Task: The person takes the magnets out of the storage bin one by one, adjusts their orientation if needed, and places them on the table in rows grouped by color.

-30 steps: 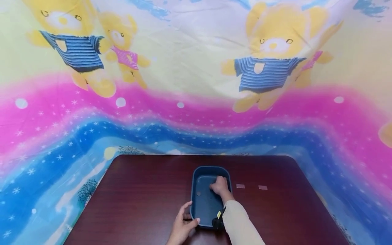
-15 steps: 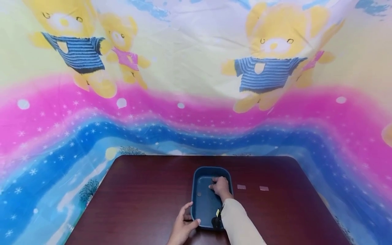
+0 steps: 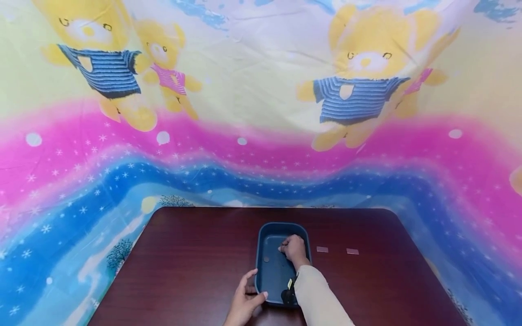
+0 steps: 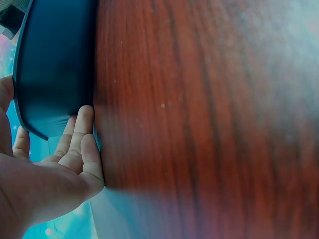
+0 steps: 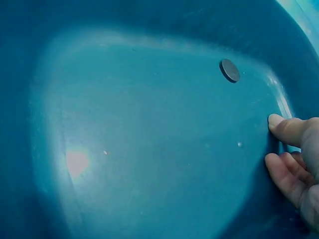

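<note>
1. Nearest me, a beige sleeve [image 3: 320,294] and a black wrist device [image 3: 288,296] block my view of the near-right corner of the blue rectangular plastic tray [image 3: 275,276].
2. The tray rests on a dark-red wooden table [image 3: 195,258]; inside, left of the right hand, lies a dull round flat disc [image 5: 230,71].
3. Two small pinkish rectangular pieces [image 3: 322,249] lie right of it.
4. Farthest, I see bear-print cloth [image 3: 253,99].
5. Left hand [image 3: 243,303]: thumb and fingers hold the tray's near-left corner.
6. Right hand [image 3: 294,249]: inside, far right, fingers loosely bent, tips parted.
</note>
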A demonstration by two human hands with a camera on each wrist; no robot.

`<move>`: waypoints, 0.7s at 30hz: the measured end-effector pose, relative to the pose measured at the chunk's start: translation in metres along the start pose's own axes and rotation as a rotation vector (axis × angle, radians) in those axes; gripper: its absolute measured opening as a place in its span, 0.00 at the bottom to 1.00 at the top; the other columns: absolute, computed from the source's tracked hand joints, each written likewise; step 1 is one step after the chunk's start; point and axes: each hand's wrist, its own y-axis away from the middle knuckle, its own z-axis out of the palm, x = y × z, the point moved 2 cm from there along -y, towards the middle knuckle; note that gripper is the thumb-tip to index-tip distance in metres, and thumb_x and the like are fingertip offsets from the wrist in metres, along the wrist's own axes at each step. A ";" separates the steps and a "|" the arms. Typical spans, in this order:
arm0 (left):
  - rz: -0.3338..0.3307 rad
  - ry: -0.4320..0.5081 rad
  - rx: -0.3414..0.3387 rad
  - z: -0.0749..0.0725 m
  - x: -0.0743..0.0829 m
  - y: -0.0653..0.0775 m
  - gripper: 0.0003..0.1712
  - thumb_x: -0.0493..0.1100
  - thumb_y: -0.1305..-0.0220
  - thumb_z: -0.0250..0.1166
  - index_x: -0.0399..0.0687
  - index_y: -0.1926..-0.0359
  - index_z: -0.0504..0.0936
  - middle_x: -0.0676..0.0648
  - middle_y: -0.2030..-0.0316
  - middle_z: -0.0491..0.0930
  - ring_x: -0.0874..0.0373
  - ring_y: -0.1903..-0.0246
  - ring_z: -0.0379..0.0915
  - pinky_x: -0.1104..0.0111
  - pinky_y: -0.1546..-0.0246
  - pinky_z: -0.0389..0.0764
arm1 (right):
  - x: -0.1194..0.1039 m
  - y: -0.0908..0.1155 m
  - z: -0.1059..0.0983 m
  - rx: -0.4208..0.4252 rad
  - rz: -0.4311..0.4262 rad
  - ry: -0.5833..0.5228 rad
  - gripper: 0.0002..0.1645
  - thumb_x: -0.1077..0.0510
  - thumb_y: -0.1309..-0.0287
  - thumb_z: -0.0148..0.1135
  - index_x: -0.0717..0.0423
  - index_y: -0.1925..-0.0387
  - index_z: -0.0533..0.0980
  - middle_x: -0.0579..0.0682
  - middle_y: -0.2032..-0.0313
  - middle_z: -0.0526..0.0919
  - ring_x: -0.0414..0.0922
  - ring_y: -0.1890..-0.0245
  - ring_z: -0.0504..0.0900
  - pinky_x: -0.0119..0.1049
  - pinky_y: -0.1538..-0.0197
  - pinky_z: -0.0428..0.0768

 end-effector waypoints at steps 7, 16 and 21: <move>-0.005 -0.023 0.000 0.000 -0.015 -0.008 0.39 0.37 0.44 0.67 0.43 0.34 0.60 0.40 0.68 0.71 0.53 0.72 0.74 0.60 0.73 0.76 | -0.004 0.001 -0.007 -0.042 -0.022 0.026 0.25 0.64 0.53 0.66 0.49 0.94 0.63 0.41 0.91 0.61 0.39 0.90 0.62 0.33 0.84 0.58; -0.021 -0.053 -0.006 -0.002 -0.030 -0.015 0.39 0.42 0.44 0.68 0.48 0.33 0.61 0.39 0.65 0.71 0.52 0.69 0.75 0.61 0.69 0.76 | -0.012 0.002 -0.017 -0.120 0.002 -0.046 0.04 0.62 0.48 0.64 0.58 0.68 0.81 0.47 0.80 0.78 0.42 0.82 0.77 0.38 0.74 0.74; -0.030 -0.064 0.008 -0.003 -0.031 -0.015 0.39 0.43 0.44 0.68 0.48 0.33 0.61 0.40 0.65 0.71 0.52 0.69 0.75 0.61 0.70 0.76 | -0.020 0.005 -0.026 -0.094 -0.124 -0.125 0.12 0.62 0.48 0.65 0.61 0.60 0.81 0.47 0.74 0.80 0.41 0.80 0.78 0.37 0.72 0.77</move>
